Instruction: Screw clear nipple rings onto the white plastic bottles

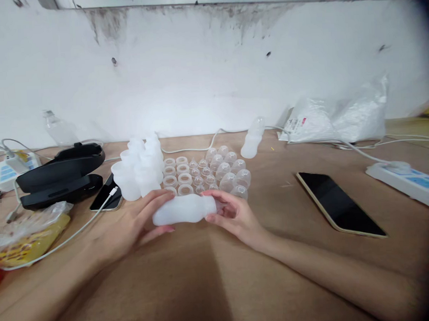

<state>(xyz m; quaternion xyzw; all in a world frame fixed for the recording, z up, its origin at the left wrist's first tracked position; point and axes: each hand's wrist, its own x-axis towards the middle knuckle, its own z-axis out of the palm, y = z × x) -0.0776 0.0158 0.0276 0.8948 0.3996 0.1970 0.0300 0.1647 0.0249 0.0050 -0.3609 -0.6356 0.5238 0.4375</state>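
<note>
Item: one white feeding bottle [179, 210], held lengthwise over the desk [278, 281], on the near side of the collar rings [184, 179] and clear domed caps [228, 181]. Left hand [133, 220]: fingers curled round its base; right hand [239, 215]: fingers closed about its neck, by the clear tip. Best handling, I judge: base steady without squeezing, neck turned squarely, tip left uncreased.

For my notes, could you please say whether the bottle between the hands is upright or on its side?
On its side: the bottle runs sideways from the left hand to the right hand.
</note>
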